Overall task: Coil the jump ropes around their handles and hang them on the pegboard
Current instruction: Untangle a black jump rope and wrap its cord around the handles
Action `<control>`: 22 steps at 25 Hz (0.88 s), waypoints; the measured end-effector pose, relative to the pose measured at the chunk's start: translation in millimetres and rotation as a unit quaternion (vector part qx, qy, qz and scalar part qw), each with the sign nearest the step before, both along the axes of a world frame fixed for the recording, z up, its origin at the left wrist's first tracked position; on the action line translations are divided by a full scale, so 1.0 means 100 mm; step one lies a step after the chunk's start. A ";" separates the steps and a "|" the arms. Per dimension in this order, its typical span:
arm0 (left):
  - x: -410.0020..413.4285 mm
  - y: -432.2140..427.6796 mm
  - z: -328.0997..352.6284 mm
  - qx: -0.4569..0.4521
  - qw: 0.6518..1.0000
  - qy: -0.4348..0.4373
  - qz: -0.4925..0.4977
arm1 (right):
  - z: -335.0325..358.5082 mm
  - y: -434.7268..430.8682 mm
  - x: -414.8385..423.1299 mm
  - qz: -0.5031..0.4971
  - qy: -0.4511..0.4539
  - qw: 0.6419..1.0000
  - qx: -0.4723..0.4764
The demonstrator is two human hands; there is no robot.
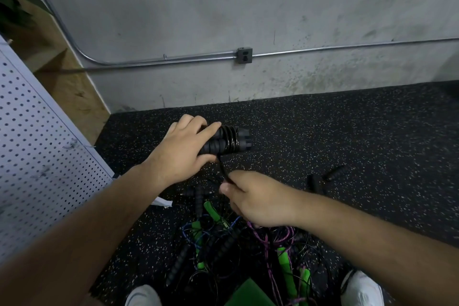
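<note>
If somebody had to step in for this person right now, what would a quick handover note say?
Left hand: grips two black handles side by side, several turns of black cord wound round them.
Right hand: pinches the loose length of that cord just below.
Done: this coil is begun; no rope shows on the pegboard.
To do: finish winding, hang it, then work through the tangled pile of ropes on the floor.
</note>
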State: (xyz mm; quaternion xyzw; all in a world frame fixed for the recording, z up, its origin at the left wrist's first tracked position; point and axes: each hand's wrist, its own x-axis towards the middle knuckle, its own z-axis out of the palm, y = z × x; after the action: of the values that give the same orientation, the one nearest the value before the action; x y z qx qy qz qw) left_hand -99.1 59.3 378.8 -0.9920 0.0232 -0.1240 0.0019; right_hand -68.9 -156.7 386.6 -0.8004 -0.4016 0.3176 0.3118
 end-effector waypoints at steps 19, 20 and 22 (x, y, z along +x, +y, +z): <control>-0.26 -0.51 0.23 -0.222 0.970 0.006 -0.101 | 0.07 -0.19 0.67 -0.120 0.064 0.986 0.094; -0.22 -0.46 0.21 -0.206 0.975 -0.008 -0.086 | -0.05 -0.15 0.57 -0.102 0.039 0.992 0.069; -0.13 -0.34 0.14 -0.184 0.982 -0.018 -0.049 | -0.22 -0.05 0.41 -0.068 0.028 0.995 0.066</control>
State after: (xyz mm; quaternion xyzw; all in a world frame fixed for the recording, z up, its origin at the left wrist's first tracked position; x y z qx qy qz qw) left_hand -112.0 24.8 393.0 -0.9707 0.0485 -0.1443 -0.1861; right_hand -28.1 -162.0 364.5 -0.7943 -0.3573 0.2906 0.3962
